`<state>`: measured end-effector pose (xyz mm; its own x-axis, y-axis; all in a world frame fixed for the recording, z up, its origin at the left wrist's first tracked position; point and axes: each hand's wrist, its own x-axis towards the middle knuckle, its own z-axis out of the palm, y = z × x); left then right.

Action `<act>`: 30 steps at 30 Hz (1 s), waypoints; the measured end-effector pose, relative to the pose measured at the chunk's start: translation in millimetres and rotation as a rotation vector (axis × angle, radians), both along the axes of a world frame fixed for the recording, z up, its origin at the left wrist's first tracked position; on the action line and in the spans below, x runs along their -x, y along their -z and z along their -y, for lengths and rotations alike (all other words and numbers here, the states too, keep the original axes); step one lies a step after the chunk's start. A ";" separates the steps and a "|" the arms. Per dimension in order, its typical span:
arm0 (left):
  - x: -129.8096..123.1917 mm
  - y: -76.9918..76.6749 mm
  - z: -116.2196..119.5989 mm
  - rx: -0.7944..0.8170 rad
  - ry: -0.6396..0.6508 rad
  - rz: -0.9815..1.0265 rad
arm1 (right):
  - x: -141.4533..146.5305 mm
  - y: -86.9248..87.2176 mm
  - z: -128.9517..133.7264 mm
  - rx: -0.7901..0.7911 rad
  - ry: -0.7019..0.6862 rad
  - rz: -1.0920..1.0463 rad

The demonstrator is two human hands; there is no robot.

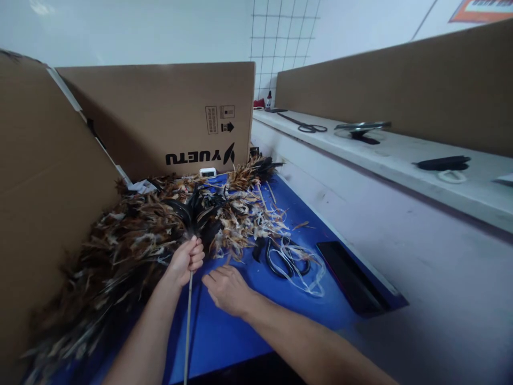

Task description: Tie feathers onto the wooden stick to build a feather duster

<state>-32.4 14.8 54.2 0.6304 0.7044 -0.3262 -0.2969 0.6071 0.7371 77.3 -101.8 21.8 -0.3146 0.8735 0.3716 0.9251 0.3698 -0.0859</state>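
My left hand (186,260) is closed around a thin pale stick (188,326), just below a fan of dark feathers (195,211) at its top end. The stick runs down to the bottom edge of the view. To the right, my right hand (225,289) is low over the blue tabletop (248,342), its fingers curled together; a small brown feather tip shows by them, and whether they hold it is hidden. Brown and black feathers (132,235) are heaped behind and left of my left hand.
Black-handled scissors (280,262) and tangled clear ribbon (316,278) lie right of my right hand, with a dark phone (350,278) beyond. Cardboard panels (160,117) stand behind and left. On the white ledge (385,160) are more scissors (310,128). A small white device (208,172) sits at the back.
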 end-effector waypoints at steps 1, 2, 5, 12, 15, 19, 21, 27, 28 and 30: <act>-0.3 -0.7 0.6 0.003 0.000 -0.003 | -0.5 -0.5 0.1 -0.001 -0.005 -0.002; -0.6 -1.3 1.2 0.005 0.000 -0.004 | -1.0 -0.9 0.1 -0.001 -0.009 -0.005; -1.2 -2.5 2.7 0.017 -0.002 -0.004 | -2.3 -2.0 -0.1 0.010 -0.022 -0.017; -3.0 -2.8 4.2 0.016 -0.006 -0.035 | -5.0 -4.0 -0.9 0.044 -0.033 -0.053; -3.5 -2.7 4.2 0.004 -0.012 -0.041 | -6.1 -4.0 -1.1 0.045 -0.035 -0.056; -3.9 -3.9 4.7 0.002 -0.020 -0.040 | -6.8 -2.9 -1.2 0.039 -0.043 -0.072; -4.0 -4.7 5.1 0.008 -0.022 -0.040 | -6.8 -2.9 -1.2 0.042 -0.044 -0.076; -3.3 -4.2 5.3 0.004 -0.018 -0.036 | -6.0 -3.3 -1.9 0.048 -0.049 -0.063; -3.1 -3.7 5.3 -0.001 -0.019 -0.038 | -5.9 -2.9 -2.1 0.046 -0.049 -0.062; -2.6 -2.5 5.1 -0.007 -0.016 -0.038 | -5.7 -1.9 -2.1 0.043 -0.047 -0.062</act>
<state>-29.8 9.8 56.6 0.6062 0.7168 -0.3447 -0.2783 0.5971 0.7523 83.0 -99.7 23.8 -0.3333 0.8738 0.3541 0.8992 0.4075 -0.1594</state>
